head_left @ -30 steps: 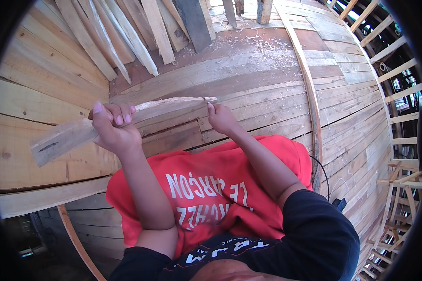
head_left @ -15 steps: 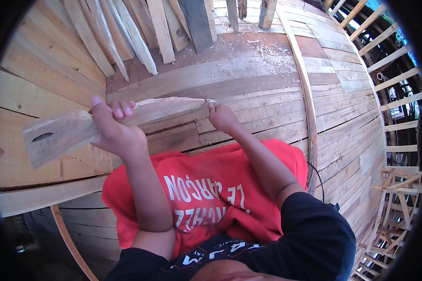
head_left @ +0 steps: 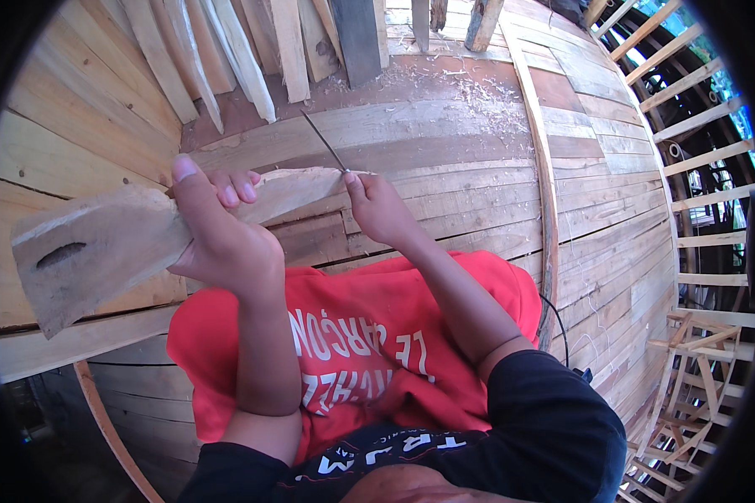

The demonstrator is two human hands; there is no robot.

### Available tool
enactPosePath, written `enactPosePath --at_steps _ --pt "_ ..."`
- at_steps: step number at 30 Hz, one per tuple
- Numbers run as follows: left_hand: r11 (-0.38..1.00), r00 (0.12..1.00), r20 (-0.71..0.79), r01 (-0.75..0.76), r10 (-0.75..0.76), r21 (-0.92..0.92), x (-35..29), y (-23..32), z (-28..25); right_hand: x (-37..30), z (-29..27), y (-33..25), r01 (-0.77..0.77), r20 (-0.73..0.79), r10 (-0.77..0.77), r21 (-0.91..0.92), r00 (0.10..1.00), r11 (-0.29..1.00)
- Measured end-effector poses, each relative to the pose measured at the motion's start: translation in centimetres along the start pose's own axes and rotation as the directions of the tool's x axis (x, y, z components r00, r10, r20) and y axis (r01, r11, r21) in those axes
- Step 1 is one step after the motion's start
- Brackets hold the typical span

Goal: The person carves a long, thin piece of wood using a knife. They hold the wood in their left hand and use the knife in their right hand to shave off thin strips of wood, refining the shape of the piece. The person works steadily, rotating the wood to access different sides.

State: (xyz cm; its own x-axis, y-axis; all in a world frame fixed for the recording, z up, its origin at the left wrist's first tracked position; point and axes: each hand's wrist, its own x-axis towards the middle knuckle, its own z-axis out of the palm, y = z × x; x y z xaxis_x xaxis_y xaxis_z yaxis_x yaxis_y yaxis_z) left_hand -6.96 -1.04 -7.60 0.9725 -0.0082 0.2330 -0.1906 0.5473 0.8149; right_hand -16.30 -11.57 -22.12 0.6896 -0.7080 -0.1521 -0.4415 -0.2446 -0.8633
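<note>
My left hand [head_left: 231, 226] is closed around a pale wooden board [head_left: 101, 251], its thumb on top and fingertips over the far edge. The board slants from lower left up to the right and has a dark oval knot near its broad end. In my right hand [head_left: 382, 210], closed at the board's narrow end, is a thin dark knife [head_left: 325, 141]. Its slim blade looks edge-on and points away to the upper left; the handle is hidden in my fist. Red cloth [head_left: 394, 335] with white lettering covers my lap.
Several wooden planks [head_left: 289, 54] lean at the far left. Pale shavings [head_left: 486, 109] lie scattered over the plank floor [head_left: 470, 184]. A long batten [head_left: 533, 134] crosses the floor on the right. Slatted wooden framing [head_left: 705, 201] stands along the right edge, and a black cable [head_left: 566, 331] lies beside the cloth.
The board has shifted left and slightly nearer, its broad end now lower. My right hand has moved left along it, and the knife blade now shows plainly, pointing away.
</note>
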Motion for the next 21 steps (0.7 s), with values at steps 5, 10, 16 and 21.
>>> enactPosePath --at_steps 5,10,16,21 --pt "0.999 0.999 -0.020 0.027 -0.028 -0.040 1.4 0.0 0.1 1.9 0.1 7.2 -0.388 0.049 0.397 -0.126 0.917 0.913" --pt "1.000 1.000 0.028 0.004 -0.004 -0.012 0.7 -0.1 -0.1 0.9 0.4 2.1 -0.058 0.008 0.059 -0.057 0.998 0.997" --pt "1.000 0.998 0.065 -0.012 0.014 -0.025 1.5 -0.6 -0.4 2.5 0.5 9.5 -0.179 -0.030 0.177 -0.131 0.984 0.975" --pt "0.999 0.999 0.006 -0.035 0.035 0.013 1.7 -0.9 -1.1 0.5 -0.3 -0.1 -0.061 0.088 0.063 -0.030 0.994 0.998"
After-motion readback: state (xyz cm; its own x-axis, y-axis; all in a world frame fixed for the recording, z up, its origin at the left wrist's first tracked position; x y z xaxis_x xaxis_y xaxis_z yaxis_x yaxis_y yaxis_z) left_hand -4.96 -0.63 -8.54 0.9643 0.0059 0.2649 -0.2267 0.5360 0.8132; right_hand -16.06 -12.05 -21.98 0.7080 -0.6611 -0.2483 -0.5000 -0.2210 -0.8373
